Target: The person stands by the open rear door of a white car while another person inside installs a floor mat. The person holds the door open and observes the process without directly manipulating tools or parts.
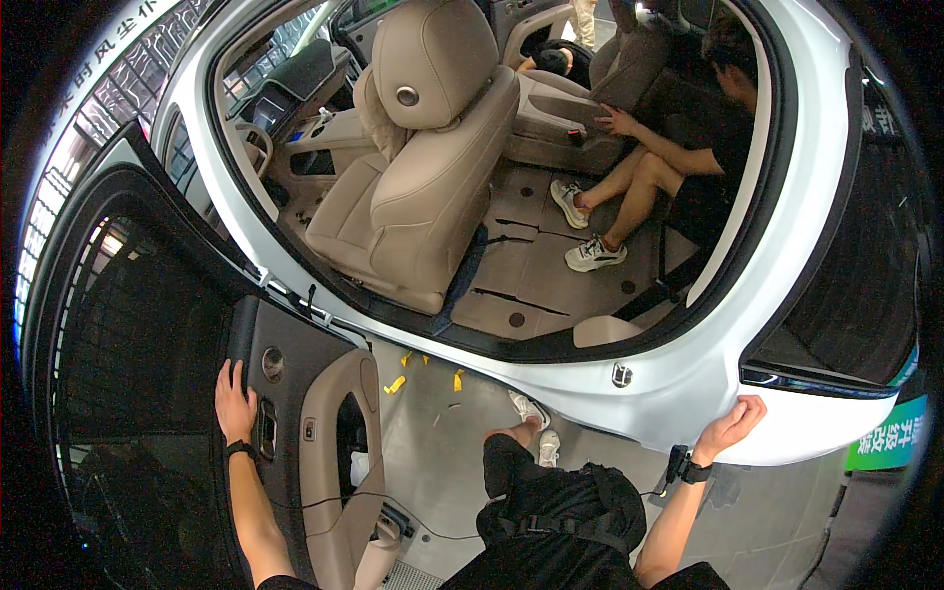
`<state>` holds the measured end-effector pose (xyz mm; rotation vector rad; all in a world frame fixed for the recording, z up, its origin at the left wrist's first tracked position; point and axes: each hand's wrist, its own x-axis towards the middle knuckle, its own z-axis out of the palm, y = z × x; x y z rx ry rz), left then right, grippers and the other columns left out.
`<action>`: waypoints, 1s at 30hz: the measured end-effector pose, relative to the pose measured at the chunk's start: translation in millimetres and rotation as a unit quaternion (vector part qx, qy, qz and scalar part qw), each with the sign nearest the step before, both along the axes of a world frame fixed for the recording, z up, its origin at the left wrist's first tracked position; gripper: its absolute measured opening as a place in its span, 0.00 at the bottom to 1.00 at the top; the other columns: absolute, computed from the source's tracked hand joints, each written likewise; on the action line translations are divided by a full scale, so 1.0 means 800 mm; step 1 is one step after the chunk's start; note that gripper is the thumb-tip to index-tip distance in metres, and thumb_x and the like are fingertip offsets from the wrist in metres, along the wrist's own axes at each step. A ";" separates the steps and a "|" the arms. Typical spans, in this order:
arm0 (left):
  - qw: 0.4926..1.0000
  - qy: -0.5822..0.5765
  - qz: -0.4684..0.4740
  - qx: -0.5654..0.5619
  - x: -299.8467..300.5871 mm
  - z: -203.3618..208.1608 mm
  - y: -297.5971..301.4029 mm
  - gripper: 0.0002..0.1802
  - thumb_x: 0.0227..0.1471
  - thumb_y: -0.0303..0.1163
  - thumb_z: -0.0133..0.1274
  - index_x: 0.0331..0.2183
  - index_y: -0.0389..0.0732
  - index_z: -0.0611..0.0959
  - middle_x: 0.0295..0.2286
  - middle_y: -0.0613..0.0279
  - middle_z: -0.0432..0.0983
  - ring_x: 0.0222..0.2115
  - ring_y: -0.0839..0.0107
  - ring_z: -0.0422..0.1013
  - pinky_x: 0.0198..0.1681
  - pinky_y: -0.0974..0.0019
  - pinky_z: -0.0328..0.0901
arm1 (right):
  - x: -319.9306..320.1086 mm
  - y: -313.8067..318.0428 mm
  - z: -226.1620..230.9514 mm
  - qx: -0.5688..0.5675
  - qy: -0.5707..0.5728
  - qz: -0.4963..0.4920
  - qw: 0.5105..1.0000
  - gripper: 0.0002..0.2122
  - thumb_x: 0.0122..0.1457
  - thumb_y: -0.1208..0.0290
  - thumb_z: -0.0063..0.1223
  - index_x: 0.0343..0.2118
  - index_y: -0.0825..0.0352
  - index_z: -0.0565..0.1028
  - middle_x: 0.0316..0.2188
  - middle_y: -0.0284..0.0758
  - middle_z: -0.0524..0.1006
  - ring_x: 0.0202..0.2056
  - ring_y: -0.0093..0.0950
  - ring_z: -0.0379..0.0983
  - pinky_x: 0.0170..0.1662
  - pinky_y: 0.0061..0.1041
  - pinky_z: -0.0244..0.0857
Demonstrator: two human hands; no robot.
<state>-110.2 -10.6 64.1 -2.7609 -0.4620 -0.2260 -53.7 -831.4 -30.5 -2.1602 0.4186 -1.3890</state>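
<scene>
On the left, the opened car door (336, 433) has a dark upper panel and a beige armrest. My left hand (236, 400) lies on it along the lower edge of the dark window (138, 383), fingers stretched, beside the inner door handle (266, 429). My right hand (733, 428) is at the white rear body panel (678, 398), below the rear side window. Its fingers are curled in, and I see nothing in them. Whether it touches the panel is hard to tell. Through the door opening I see a beige front seat (433, 187) and the bare cabin floor (536, 246).
Inside the cabin at the right sits a person (723, 147), one hand on a beige seat part. Another person (553, 61) bends down beyond the far side. Yellow strips (395, 383) lie on the grey ground by the sill. A thin black cable (433, 526) crosses before me.
</scene>
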 end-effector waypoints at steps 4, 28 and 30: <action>1.000 0.000 -0.002 0.002 0.000 -0.001 0.001 0.36 0.52 0.27 0.54 0.62 0.46 0.65 0.63 0.54 0.57 0.62 0.52 0.56 0.65 0.54 0.57 | -0.001 -0.002 -0.002 0.000 0.008 -0.003 1.000 0.08 0.63 0.74 0.40 0.31 0.74 0.69 0.33 0.43 0.68 0.38 0.39 0.65 0.45 0.35 0.61; 1.000 -0.008 0.001 0.002 0.001 0.001 -0.003 0.34 0.51 0.27 0.54 0.60 0.45 0.67 0.62 0.54 0.58 0.61 0.52 0.58 0.64 0.54 0.57 | -0.004 -0.007 -0.011 -0.031 0.018 -0.019 0.999 0.10 0.64 0.73 0.41 0.33 0.75 0.71 0.37 0.45 0.70 0.43 0.40 0.65 0.49 0.37 0.59; 1.000 -0.009 -0.009 0.004 0.001 -0.001 -0.001 0.34 0.51 0.27 0.54 0.61 0.44 0.67 0.62 0.53 0.58 0.61 0.51 0.58 0.64 0.53 0.57 | -0.005 -0.006 -0.009 -0.032 0.024 -0.026 0.999 0.09 0.64 0.73 0.41 0.33 0.74 0.71 0.38 0.45 0.70 0.44 0.40 0.65 0.50 0.38 0.59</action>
